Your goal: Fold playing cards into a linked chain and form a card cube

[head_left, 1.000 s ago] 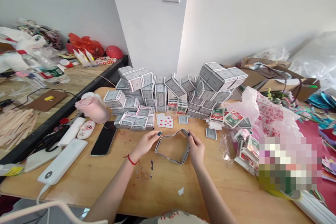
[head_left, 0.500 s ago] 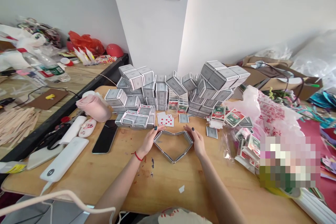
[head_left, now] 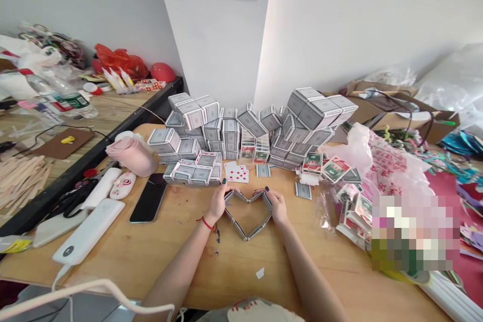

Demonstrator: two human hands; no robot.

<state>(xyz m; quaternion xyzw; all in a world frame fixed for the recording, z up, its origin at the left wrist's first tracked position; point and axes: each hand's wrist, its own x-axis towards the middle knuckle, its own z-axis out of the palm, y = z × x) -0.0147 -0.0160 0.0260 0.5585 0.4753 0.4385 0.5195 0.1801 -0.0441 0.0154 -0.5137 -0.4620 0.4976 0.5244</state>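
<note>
A heart-shaped ring of folded playing cards (head_left: 260, 226) stands on the table in front of me, its point toward me. My left hand (head_left: 217, 202) grips its left lobe, thumb on the outside and fingers curled along the upper edge. Likewise, my right hand (head_left: 278, 206) holds the right lobe, with its fingertips by the upper edge. Behind the ring lie loose playing cards (head_left: 237, 173), some face up with red diamonds, and one face-down card (head_left: 263, 170). Farther back rises a stack of grey-backed card blocks (head_left: 231, 133).
To the left lie a black phone (head_left: 149, 198), a white power bank (head_left: 88, 231) and a rolled pink cloth (head_left: 132, 153). Card boxes (head_left: 335, 168) and a pink printed plastic bag (head_left: 396, 161) are on the right. A paper scrap (head_left: 260, 272) lies near me.
Both hands have moved closer together, pressing the heart's sides inward, so the ring is narrower and its upper notch is deeper. The view has shifted slightly.
</note>
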